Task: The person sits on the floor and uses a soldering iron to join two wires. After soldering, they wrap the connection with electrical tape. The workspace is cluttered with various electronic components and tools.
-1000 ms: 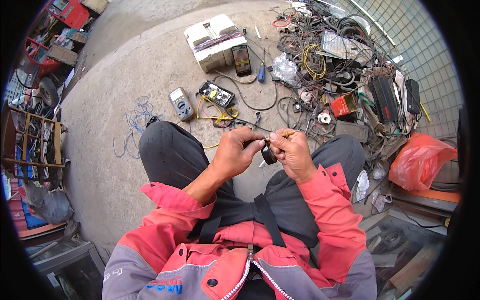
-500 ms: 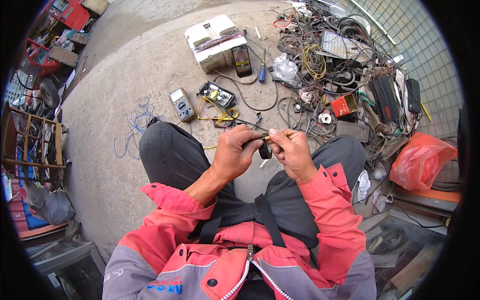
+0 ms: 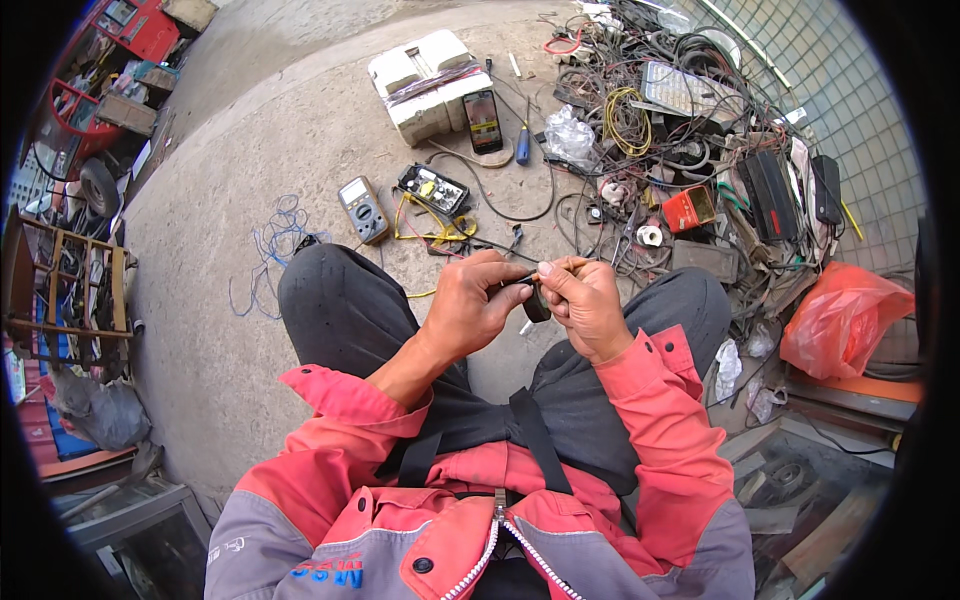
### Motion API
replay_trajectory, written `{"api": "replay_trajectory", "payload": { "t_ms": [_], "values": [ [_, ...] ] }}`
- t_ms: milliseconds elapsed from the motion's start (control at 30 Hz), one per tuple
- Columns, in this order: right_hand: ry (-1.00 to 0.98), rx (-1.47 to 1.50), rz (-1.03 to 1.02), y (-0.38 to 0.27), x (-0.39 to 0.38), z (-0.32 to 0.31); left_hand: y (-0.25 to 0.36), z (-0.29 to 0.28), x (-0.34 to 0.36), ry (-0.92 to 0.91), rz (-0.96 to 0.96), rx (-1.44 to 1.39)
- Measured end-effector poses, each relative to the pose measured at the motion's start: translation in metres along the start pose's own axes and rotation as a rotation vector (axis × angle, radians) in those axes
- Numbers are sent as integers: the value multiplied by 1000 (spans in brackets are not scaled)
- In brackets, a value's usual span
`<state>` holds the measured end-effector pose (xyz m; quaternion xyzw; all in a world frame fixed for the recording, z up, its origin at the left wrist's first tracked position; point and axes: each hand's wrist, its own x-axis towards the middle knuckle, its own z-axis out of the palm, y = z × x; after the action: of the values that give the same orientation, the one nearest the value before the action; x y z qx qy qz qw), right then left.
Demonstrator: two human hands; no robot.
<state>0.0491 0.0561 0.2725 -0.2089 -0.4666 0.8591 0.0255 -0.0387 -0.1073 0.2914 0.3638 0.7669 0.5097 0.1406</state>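
Note:
Both of my hands meet above the gap between my knees. My left hand (image 3: 474, 306) is closed, pinching a thin black cable (image 3: 526, 279) between thumb and fingers. Pressed against it from the other side, my right hand (image 3: 584, 305) pinches the cable's yellowish end, mostly hidden by the fingertips. A roll of black tape (image 3: 537, 306) hangs just below the fingers, between the hands. Beyond them on the ground lie an opened black device (image 3: 434, 189) with parts exposed inside, yellow wires (image 3: 432, 224) and a grey multimeter (image 3: 363, 209).
A phone (image 3: 483, 121) leans on a white foam block (image 3: 424, 80), beside a blue-handled screwdriver (image 3: 523, 145). Tangled cables and scrap (image 3: 680, 140) heap up at right, near a red plastic bag (image 3: 845, 320). Loose blue wire (image 3: 278, 245) lies left; a metal frame (image 3: 70, 285) stands further left.
My right fingertips have shifted slightly left along the cable, so less of the yellowish part shows. The tape roll has swung a little to the right. Everything on the ground stays put.

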Motion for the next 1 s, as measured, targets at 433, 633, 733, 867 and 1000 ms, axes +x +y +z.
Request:
{"api": "replay_trajectory", "payload": {
  "t_ms": [433,633,733,867,1000],
  "values": [
    [18,-104,-72,-5,-2,10,-8,2,0,89,-32,-80],
    [28,-196,-174,2,1,10,-10,3,-2,101,-7,-111],
    [52,-167,-131,-3,-2,8,-6,1,-1,34,-1,-129],
    [78,-94,-95,-5,-1,7,-4,1,0,22,104,-101],
    [95,-76,-79,-4,-1,5,-4,5,1,-2,126,-90]
  ]
}}
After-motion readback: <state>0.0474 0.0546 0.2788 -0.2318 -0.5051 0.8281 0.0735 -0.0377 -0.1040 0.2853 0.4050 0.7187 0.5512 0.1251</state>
